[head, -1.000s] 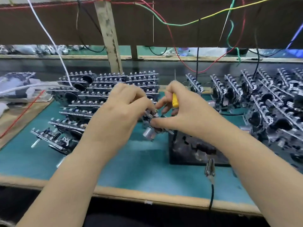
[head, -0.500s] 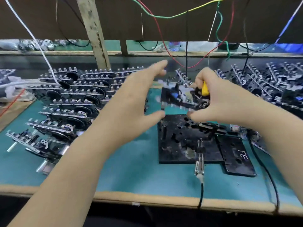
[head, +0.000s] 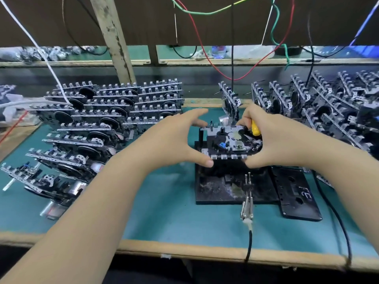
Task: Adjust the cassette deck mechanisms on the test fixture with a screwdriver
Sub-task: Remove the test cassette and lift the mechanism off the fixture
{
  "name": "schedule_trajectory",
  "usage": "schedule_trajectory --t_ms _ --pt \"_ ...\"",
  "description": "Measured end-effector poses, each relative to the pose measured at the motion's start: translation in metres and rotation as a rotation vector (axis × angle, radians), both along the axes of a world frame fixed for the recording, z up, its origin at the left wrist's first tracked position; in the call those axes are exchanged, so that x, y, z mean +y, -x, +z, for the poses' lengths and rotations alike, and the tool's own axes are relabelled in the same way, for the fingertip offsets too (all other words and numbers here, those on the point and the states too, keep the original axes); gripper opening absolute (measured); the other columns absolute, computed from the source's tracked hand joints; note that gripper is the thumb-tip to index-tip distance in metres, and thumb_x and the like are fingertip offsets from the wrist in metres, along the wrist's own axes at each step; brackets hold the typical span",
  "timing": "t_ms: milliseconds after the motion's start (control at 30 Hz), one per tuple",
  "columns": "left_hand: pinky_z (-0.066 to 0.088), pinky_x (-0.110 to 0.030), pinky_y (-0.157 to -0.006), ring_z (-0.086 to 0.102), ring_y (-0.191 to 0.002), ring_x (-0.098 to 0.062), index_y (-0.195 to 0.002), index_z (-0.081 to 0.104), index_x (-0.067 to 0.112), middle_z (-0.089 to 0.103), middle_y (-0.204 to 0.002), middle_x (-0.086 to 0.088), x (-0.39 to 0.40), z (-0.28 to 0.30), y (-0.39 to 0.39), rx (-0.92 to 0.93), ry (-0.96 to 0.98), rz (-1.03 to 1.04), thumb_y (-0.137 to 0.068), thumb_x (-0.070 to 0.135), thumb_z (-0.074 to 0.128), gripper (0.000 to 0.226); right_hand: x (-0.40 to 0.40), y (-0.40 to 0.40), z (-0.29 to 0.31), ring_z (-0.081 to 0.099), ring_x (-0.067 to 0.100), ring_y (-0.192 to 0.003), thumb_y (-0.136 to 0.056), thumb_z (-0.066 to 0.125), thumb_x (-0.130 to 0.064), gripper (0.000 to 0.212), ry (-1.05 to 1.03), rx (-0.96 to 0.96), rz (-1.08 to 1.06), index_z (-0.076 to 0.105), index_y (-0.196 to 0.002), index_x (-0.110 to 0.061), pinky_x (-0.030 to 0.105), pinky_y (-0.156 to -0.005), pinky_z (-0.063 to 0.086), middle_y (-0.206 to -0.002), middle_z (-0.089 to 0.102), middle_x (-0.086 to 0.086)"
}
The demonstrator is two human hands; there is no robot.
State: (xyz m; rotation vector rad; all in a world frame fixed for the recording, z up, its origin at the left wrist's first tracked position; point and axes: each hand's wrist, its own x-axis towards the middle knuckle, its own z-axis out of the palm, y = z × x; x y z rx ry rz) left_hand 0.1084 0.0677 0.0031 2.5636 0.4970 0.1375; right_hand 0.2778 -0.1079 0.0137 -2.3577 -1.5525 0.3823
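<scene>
Mechanism sits on black fixture mid-table, both hands framing it. Left hand spread wide, thumb at the near-left corner, fingers arched over the far edge, not clearly gripping. Right hand holds the right side, thumb on the front edge, fingers curled round a yellow screwdriver. Step looks like seating the unit. Do it well: press down evenly at both ends so it drops flat, keep it square to the fixture, don't let the screwdriver tip snag parts. Probe clip and cassette lie just beside; stacks of mechanisms either side.
</scene>
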Motion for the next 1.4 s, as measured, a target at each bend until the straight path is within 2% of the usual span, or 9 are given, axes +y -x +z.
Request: schedule_trajectory --t_ms 67,333,433,533,767,933,1000,1167,1400 --pt "0.031 -0.022 -0.095 0.044 -0.132 -0.003 -0.154 0.026 0.040 0.050 -0.142 0.031 -0.002 0.000 -0.002 0.024 -0.007 0.016 -0.061 0.051 0.091 0.114 0.000 0.001 -0.004 0.061 0.031 -0.102 -0.056 0.076 -0.041 0.057 0.000 0.004 0.014 0.027 -0.086 -0.048 0.042 -0.068 0.048 -0.121 0.061 0.010" --pt "0.039 -0.029 -0.104 0.048 -0.130 -0.006 -0.145 0.038 0.032 0.052 -0.141 0.020 -0.006 0.005 -0.011 0.099 -0.043 0.034 -0.059 0.044 0.094 0.103 -0.013 -0.015 0.017 0.068 0.027 -0.080 -0.056 0.089 -0.047 0.073 0.168 -0.069 0.003 0.025 -0.090 -0.051 0.048 -0.071 0.055 -0.120 0.060 0.004" --pt "0.040 -0.028 -0.103 0.050 -0.127 -0.005 -0.142 0.041 0.032 0.052 -0.139 0.019 -0.006 0.005 -0.010 0.093 -0.038 0.037 -0.059 0.042 0.094 0.099 -0.016 -0.022 0.024 0.061 0.003 -0.051 -0.062 0.092 -0.037 0.073 0.162 -0.061 0.007 0.026 -0.089 -0.054 0.040 -0.060 0.051 -0.127 0.063 -0.001" --pt "0.040 -0.028 -0.101 0.051 -0.124 -0.005 -0.140 0.043 0.032 0.053 -0.136 0.019 -0.008 0.006 -0.011 0.085 -0.028 0.048 -0.058 0.041 0.095 0.097 -0.015 -0.023 0.023 0.053 -0.017 -0.054 -0.061 0.094 -0.037 0.072 0.169 -0.077 -0.017 0.028 -0.086 -0.045 0.032 -0.056 0.037 -0.134 0.057 -0.012" --pt "0.033 -0.021 -0.099 0.043 -0.135 -0.005 -0.152 0.031 0.032 0.046 -0.147 0.022 -0.015 0.003 -0.006 0.045 -0.022 0.055 -0.067 0.038 0.091 0.105 -0.018 -0.021 0.021 0.048 -0.025 -0.053 -0.066 0.093 -0.034 0.067 0.169 -0.059 -0.008 0.029 -0.088 -0.035 0.028 -0.058 0.036 -0.141 0.054 -0.009" --pt "0.025 -0.033 -0.119 0.042 -0.128 -0.015 -0.160 0.014 0.026 0.050 -0.138 0.016 -0.045 -0.014 0.010 -0.190 -0.173 -0.044 -0.080 0.023 0.078 0.102 -0.045 -0.005 0.011 0.063 0.017 -0.099 -0.074 0.086 -0.039 0.059 0.024 -0.086 -0.096 0.028 -0.086 -0.035 0.040 -0.077 0.048 -0.138 0.059 -0.005" --pt "0.031 -0.044 -0.116 0.045 -0.121 -0.017 -0.160 0.011 0.024 0.051 -0.130 0.016 -0.052 -0.022 0.015 -0.225 -0.178 -0.049 -0.084 0.017 0.069 0.096 -0.066 0.007 -0.002 0.061 0.027 -0.094 -0.077 0.081 -0.041 0.057 -0.082 -0.151 -0.188 0.026 -0.084 -0.034 0.043 -0.077 0.050 -0.118 0.067 0.000" --pt "0.036 -0.050 -0.109 0.043 -0.124 -0.017 -0.160 0.014 0.022 0.050 -0.131 0.015 -0.060 -0.026 0.014 -0.235 -0.178 -0.024 -0.086 0.021 0.057 0.085 -0.103 0.048 -0.053 0.046 0.018 -0.087 -0.075 0.074 -0.061 0.055 -0.117 -0.200 -0.343 0.031 -0.089 -0.030 0.040 -0.071 0.046 -0.090 0.047 -0.010" --pt "0.037 -0.044 -0.109 0.046 -0.122 -0.016 -0.157 0.025 0.021 0.053 -0.129 0.017 -0.063 -0.027 0.015 -0.266 -0.140 0.012 -0.084 0.021 0.057 0.079 -0.126 0.063 -0.072 0.041 0.017 -0.090 -0.073 0.082 -0.021 0.060 -0.213 -0.087 -0.429 0.025 -0.087 -0.036 0.035 -0.068 0.034 -0.100 0.052 -0.003"
